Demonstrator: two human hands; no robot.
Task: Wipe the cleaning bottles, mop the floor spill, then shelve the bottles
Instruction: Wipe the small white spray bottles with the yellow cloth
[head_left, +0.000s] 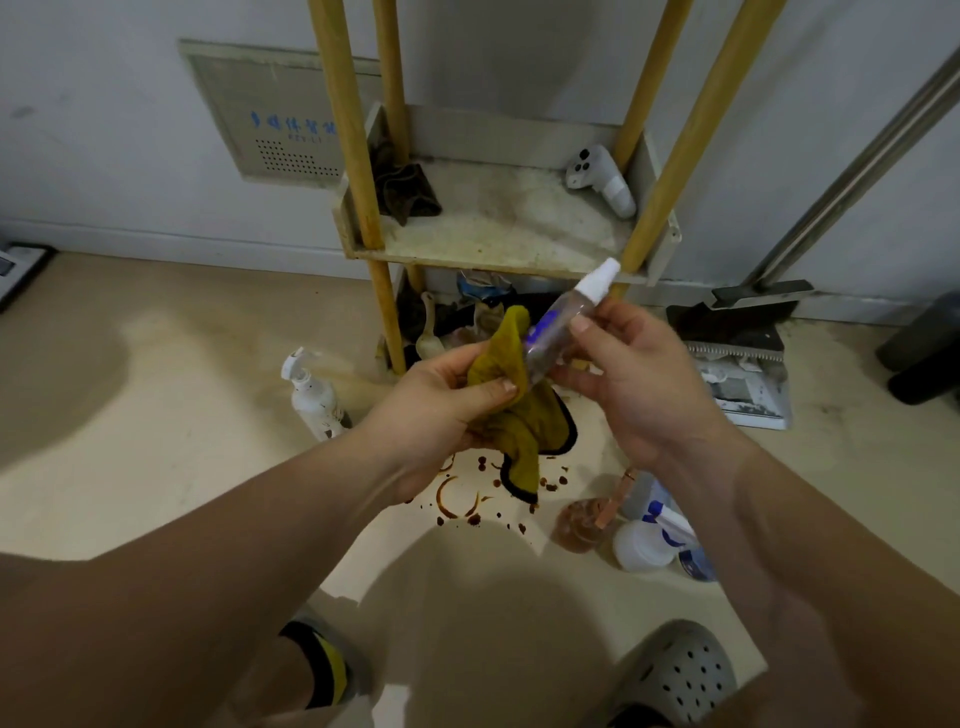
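Hands meet above the floor before the shelf: the left hand (441, 400) bunches a mustard-yellow cloth with black edging (511, 400) between thumb and curled fingers, and the right hand (634, 379) pinches a small clear plastic spray bottle with a white cap and blue label (563, 317) around its middle. The bottle's long axis tilts from its base, tucked against the cloth, up and away to the cap, which points at the front right corner of the stained white shelf with yellow wooden posts (493, 234). The cloth touches the bottle's lower left side, so the left hand looks best placed to wipe along that axis while the right steadies. Both forearms reach forward, wrists turned inward. Beneath, a brown spill of rings and drops (462, 499) marks the beige floor (156, 415), not yet mopped, and a white pump bottle (311, 397) stands to its left.
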